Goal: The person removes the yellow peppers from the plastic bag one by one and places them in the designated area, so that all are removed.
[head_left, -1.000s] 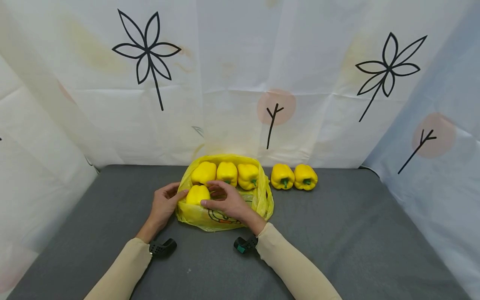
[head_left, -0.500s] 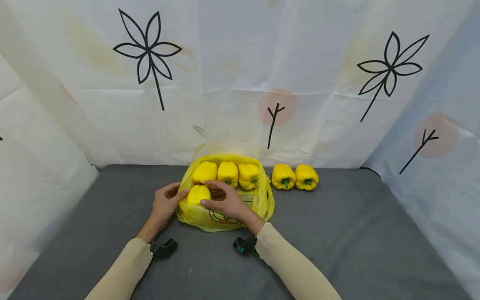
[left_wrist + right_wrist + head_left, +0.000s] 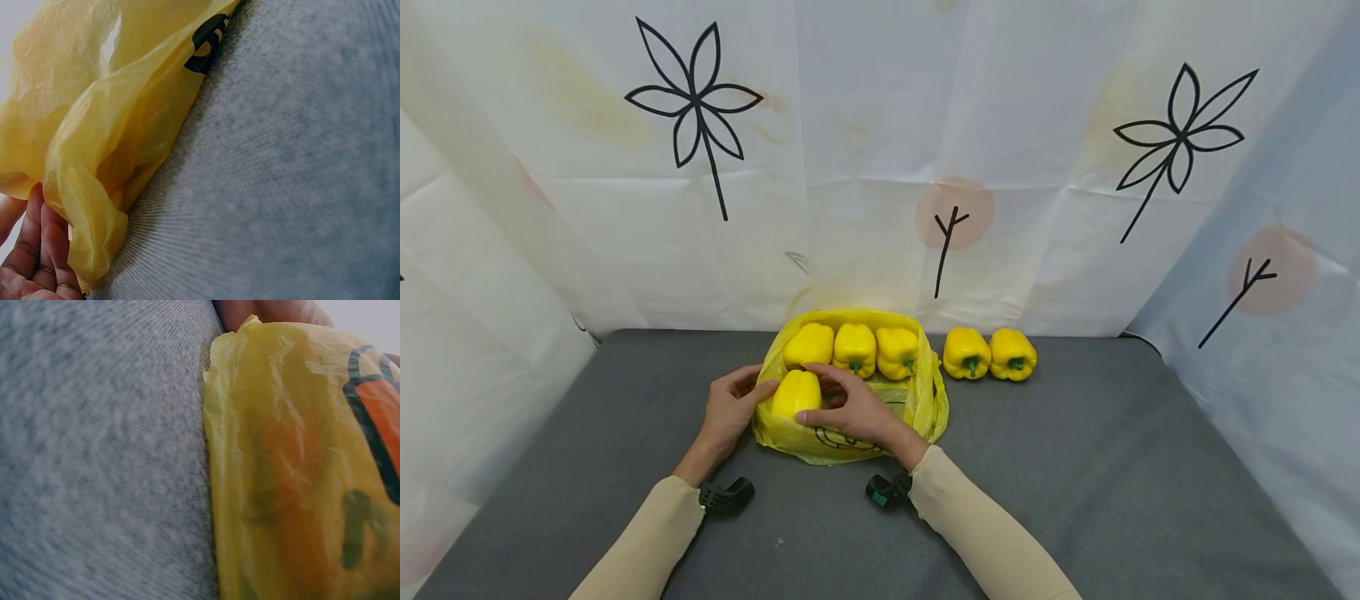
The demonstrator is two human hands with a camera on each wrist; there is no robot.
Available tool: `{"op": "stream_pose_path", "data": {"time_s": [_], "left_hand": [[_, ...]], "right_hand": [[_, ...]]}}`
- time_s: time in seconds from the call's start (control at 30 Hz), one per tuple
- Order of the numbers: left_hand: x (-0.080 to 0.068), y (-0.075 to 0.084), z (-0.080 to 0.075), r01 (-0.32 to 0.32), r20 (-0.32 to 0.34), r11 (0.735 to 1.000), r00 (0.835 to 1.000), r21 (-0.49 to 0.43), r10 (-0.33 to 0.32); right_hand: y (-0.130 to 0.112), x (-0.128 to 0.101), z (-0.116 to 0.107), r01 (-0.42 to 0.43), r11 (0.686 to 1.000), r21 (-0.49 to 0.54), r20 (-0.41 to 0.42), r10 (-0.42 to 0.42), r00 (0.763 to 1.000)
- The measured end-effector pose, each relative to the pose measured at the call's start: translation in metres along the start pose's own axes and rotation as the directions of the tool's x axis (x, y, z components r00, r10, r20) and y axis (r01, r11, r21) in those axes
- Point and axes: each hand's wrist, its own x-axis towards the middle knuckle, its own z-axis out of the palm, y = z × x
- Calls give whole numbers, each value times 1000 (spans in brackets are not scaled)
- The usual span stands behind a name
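Observation:
A yellow plastic bag (image 3: pixel 820 442) lies with its mouth spread on the grey table. Three yellow bell peppers (image 3: pixel 854 346) sit in a row at the back of it. Another bell pepper (image 3: pixel 797 393) stands at its front left, and my right hand (image 3: pixel 861 410) holds this one from the right, thumb in front and fingers behind. My left hand (image 3: pixel 730 408) grips the bag's left rim, thumb over the edge. In the left wrist view, bent fingers (image 3: pixel 31 250) touch the bag's crumpled side (image 3: pixel 106 162). The right wrist view shows mostly the bag's printed front (image 3: pixel 300 456).
Two more yellow bell peppers (image 3: pixel 966 354) lie side by side on the grey table (image 3: pixel 1075 483), just right of the bag. A white cloth backdrop (image 3: pixel 865 125) with printed flowers stands behind the table and along both sides.
My right thumb has slid slightly left and down toward the bag's front rim, and the fingers have shifted a little left over the front pepper. The left hand stays in place.

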Motion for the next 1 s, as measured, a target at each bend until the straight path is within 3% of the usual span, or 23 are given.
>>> {"op": "stream_pose_path", "data": {"time_s": [0.4, 0.7, 1.0], "left_hand": [[0, 1, 0, 7, -2, 1000, 1000, 22, -7], [0, 2, 1, 1, 3, 1000, 1000, 14, -1], [0, 1, 1, -2, 2, 1000, 1000, 9, 2]], "right_hand": [[-29, -12, 0, -53, 999, 2, -20, 53, 998], [-1, -7, 4, -27, 1000, 4, -50, 28, 998], [1, -7, 5, -6, 1000, 14, -40, 7, 999]]}}
